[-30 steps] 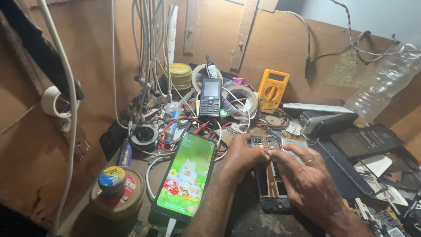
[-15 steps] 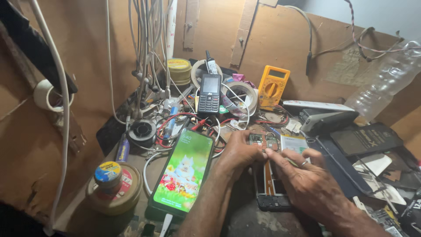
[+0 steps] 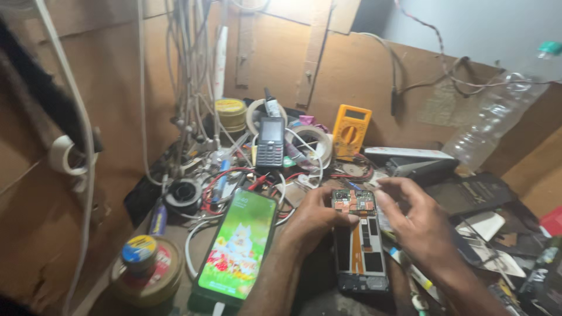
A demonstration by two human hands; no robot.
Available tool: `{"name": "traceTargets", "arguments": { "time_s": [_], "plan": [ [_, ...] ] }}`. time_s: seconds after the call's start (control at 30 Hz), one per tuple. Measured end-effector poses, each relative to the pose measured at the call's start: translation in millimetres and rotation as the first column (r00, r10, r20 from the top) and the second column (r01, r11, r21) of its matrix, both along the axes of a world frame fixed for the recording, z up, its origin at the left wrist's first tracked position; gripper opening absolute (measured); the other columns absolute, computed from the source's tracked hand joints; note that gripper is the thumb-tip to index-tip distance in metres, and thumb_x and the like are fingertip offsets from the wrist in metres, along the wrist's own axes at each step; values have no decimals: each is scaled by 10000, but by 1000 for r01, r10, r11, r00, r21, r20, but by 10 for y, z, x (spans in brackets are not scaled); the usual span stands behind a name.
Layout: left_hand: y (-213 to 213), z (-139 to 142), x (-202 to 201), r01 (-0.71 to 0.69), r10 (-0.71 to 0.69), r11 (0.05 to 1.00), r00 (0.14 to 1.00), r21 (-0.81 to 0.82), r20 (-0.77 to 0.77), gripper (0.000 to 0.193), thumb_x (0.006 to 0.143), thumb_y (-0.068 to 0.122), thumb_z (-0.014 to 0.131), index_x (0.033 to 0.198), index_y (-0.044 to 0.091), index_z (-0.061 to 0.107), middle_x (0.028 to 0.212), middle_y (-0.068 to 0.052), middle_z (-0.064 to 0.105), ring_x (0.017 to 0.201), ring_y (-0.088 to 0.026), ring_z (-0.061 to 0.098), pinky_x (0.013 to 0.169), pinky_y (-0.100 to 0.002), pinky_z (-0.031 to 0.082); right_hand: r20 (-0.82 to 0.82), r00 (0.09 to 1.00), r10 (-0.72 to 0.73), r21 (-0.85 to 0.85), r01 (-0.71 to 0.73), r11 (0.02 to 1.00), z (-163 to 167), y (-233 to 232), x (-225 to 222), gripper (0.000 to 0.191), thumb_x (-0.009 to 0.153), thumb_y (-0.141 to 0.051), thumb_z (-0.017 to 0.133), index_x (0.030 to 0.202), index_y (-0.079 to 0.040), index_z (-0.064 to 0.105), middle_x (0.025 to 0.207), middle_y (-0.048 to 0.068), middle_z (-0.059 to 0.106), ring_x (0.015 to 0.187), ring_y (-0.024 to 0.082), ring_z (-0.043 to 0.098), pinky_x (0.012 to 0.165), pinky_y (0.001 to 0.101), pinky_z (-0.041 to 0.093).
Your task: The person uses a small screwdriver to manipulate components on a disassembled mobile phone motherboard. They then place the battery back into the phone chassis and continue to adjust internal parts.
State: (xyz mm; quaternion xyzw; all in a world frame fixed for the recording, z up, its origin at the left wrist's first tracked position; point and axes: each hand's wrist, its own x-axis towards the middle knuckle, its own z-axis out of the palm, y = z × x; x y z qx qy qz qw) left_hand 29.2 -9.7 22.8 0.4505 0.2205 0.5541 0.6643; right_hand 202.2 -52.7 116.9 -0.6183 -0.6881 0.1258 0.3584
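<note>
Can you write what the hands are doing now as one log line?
left hand: holds opened phone | right hand: fingertips at its top | lit smartphone: beside

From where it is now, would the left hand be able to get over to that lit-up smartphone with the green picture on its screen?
Probably yes. The left hand rests on the opened phone, right beside the lit smartphone, with only bare bench between them.

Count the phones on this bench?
3: opened smartphone under both hands, lit smartphone left of it, keypad phone propped at the back. Clutter may hide more.
</note>
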Motion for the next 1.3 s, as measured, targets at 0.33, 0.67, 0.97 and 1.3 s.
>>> {"name": "traceTargets", "arguments": {
  "time_s": [0.33,0.67,0.97,1.3],
  "plan": [
    [-94,173,-31,21,-23,998,999,-63,-32,627,680,-59,803,1283,-51,633,1110,-131,735,1001,-188,708,921,-297,547,-681,731,-33,-387,-321,864,-239,301,332,247,927,-210,706,1074,-12,711,828,54,716,627,105,586,531,269,474],
    [-86,353,-85,99,40,954,894,-285,447,563,865,462,735,1153,-18,669,1007,-132,763,915,-199,719,833,-332,580,-924,300,-236,-278,-106,955,-396,300,430,231,892,-108,684,1088,7,642,1022,88,723,903,178,692,760,323,596],
    [-196,251,208,-114,259,949,813,-294,522,354,813,-4,701,1163,28,659,988,-97,732,884,-222,717,802,-356,593,-930,279,-241,-315,-262,912,-542,147,-16,228,865,-70,667,1060,48,655,1007,153,745,873,259,739,748,350,624],
    [-31,45,291,-164,337,911,827,-379,451,263,794,-116,606,1054,-102,645,910,-175,730,759,-288,738,684,-416,643,62,988,144,349,-157,924,-254,-298,-139,339,892,-111,706,1207,-55,594,1084,124,780,1055,228,756,871,363,589]
  ]
}}
